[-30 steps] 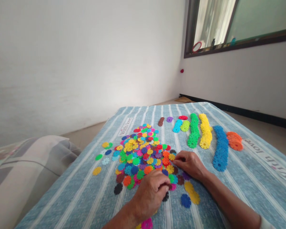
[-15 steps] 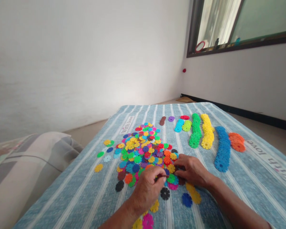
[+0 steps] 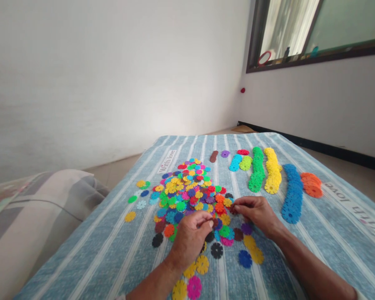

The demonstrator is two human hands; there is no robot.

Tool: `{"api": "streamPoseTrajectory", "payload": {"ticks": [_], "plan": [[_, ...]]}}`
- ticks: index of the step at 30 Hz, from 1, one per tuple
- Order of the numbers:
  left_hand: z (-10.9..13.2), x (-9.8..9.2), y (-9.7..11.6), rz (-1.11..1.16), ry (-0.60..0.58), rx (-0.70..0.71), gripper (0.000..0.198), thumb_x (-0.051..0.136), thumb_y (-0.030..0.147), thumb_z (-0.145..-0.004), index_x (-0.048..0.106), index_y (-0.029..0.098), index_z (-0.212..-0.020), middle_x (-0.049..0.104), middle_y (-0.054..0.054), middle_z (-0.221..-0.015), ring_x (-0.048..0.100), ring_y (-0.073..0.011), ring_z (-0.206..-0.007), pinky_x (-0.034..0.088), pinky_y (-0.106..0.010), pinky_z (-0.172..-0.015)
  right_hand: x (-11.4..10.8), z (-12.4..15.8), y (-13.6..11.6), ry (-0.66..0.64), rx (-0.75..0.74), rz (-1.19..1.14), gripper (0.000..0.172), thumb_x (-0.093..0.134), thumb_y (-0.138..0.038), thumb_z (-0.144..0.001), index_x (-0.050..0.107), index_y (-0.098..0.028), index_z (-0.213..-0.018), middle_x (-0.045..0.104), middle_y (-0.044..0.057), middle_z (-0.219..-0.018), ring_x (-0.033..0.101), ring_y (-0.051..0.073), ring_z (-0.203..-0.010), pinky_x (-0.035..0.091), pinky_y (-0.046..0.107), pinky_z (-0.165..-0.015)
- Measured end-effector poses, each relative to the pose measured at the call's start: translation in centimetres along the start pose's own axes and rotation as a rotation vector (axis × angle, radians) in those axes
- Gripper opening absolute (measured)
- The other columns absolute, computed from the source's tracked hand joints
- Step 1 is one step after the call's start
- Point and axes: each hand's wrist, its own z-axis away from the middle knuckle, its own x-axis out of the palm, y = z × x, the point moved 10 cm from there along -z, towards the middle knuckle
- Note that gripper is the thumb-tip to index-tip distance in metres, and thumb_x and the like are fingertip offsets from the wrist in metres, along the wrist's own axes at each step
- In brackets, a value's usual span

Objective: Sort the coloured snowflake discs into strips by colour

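A heap of notched plastic discs (image 3: 175, 193) in many colours lies on the striped cloth. My left hand (image 3: 192, 233) is over the heap's near side, thumb and forefinger closed on a brown notched disc (image 3: 214, 223), partly hidden by the fingers. At the heap's right edge my right hand (image 3: 260, 213) pinches another brown notched disc (image 3: 233, 208) by its rim. Between and below the hands lie loose pieces: a black disc (image 3: 216, 250), a purple disc (image 3: 246, 228), a blue disc (image 3: 245, 259) and several yellow ones (image 3: 202, 264).
Overlapping single-colour rows lie to the right: green (image 3: 256, 171), yellow (image 3: 272, 173), blue (image 3: 291, 196) and orange (image 3: 312, 185). Smaller groups sit farther back, including brown pieces (image 3: 214, 156) and a purple disc (image 3: 225, 153). Bedding (image 3: 65, 200) is at left, beside the cloth-covered table (image 3: 96, 250).
My right hand has lifted slightly up and away from the heap with a brown disc, uncovering a purple disc. My left hand has shifted a little upward and left.
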Motion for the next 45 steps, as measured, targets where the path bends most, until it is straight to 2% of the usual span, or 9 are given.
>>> {"api": "streamPoseTrajectory", "payload": {"ticks": [6,10,15,17,20,25,32,38,45], "plan": [[0.2,0.1,-0.8,0.108,-0.003,-0.139,0.019,0.055,0.028,-0.073,0.065,0.016,-0.083,0.068,-0.001,-0.066,0.057,-0.0124,-0.052,0.04,-0.022,-0.049,3.5,1.6,0.2,-0.103,0.107,-0.291,0.027,0.072,-0.042,-0.064,0.07,-0.017,-0.073,0.06,-0.002,-0.053,0.043,0.007,-0.035,0.036,0.021,-0.035],[0.5,0.9,-0.7,0.179,-0.054,-0.164,0.02,0.055,0.029,-0.074,0.066,0.015,-0.083,0.068,-0.001,-0.064,0.046,-0.0074,-0.041,0.033,-0.02,-0.042,4.8,1.9,-0.4,-0.109,0.027,-0.242,0.021,0.07,-0.036,-0.069,0.071,-0.016,-0.074,0.062,-0.002,-0.055,0.042,0.005,-0.037,0.034,0.018,-0.037],[0.6,1.6,-0.9,0.277,-0.085,-0.17,0.018,0.06,0.028,-0.069,0.064,0.014,-0.08,0.068,-0.001,-0.064,0.054,-0.0096,-0.049,0.035,-0.018,-0.043,4.8,1.9,-1.4,-0.074,-0.09,-0.174,0.014,0.068,-0.03,-0.072,0.071,-0.016,-0.071,0.067,0.001,-0.064,0.055,0.009,-0.055,0.041,0.02,-0.052],[0.5,1.6,-1.2,0.282,-0.073,-0.175,0.017,0.061,0.027,-0.068,0.063,0.014,-0.078,0.067,-0.001,-0.062,0.056,-0.0104,-0.05,0.036,-0.018,-0.043,4.4,1.9,-1.7,-0.098,-0.095,-0.131,0.016,0.065,-0.032,-0.074,0.071,-0.017,-0.073,0.065,0.0,-0.064,0.055,0.01,-0.054,0.041,0.021,-0.05],[0.3,1.1,-1.6,0.261,-0.032,-0.164,0.017,0.061,0.028,-0.069,0.063,0.014,-0.079,0.068,-0.002,-0.061,0.056,-0.0108,-0.049,0.036,-0.019,-0.043,3.4,2.1,-2.4,-0.192,-0.073,0.031,0.02,0.058,-0.033,-0.079,0.069,-0.018,-0.074,0.061,-0.001,-0.065,0.052,0.009,-0.045,0.037,0.021,-0.044],[0.2,0.8,-1.5,0.232,-0.017,-0.146,0.017,0.06,0.026,-0.07,0.065,0.014,-0.08,0.067,-0.001,-0.062,0.061,-0.0134,-0.055,0.038,-0.019,-0.045,1.7,2.3,-4.0,-0.276,-0.175,0.631,0.007,0.065,-0.025,-0.069,0.07,-0.02,-0.067,0.06,-0.002,-0.064,0.054,0.011,-0.059,0.035,0.022,-0.055],[0.2,1.1,-1.2,0.205,-0.036,-0.111,0.017,0.056,0.021,-0.071,0.067,0.015,-0.082,0.066,-0.001,-0.065,0.06,-0.0127,-0.06,0.04,-0.018,-0.047,3.4,2.4,-2.9,-0.328,-0.227,1.005,0.01,0.067,-0.027,-0.066,0.072,-0.022,-0.073,0.067,0.0,-0.074,0.057,0.015,-0.067,0.026,0.025,-0.056],[0.2,1.2,-1.4,0.181,-0.048,-0.096,0.019,0.054,0.02,-0.071,0.068,0.016,-0.083,0.066,0.0,-0.065,0.06,-0.0126,-0.059,0.039,-0.018,-0.047,3.4,2.3,-2.8,-0.316,-0.17,0.9,0.004,0.069,-0.022,-0.062,0.07,-0.021,-0.065,0.065,-0.002,-0.066,0.053,0.011,-0.061,0.025,0.023,-0.053],[0.1,1.1,-0.7,0.197,-0.037,-0.067,0.017,0.053,0.016,-0.07,0.068,0.016,-0.078,0.067,0.001,-0.065,0.06,-0.0113,-0.06,0.041,-0.018,-0.051,2.1,2.7,-1.1,-0.427,0.073,0.316,0.01,0.069,-0.021,-0.062,0.063,-0.016,-0.057,0.057,-0.004,-0.052,0.045,0.008,-0.049,0.029,0.02,-0.046]]}}
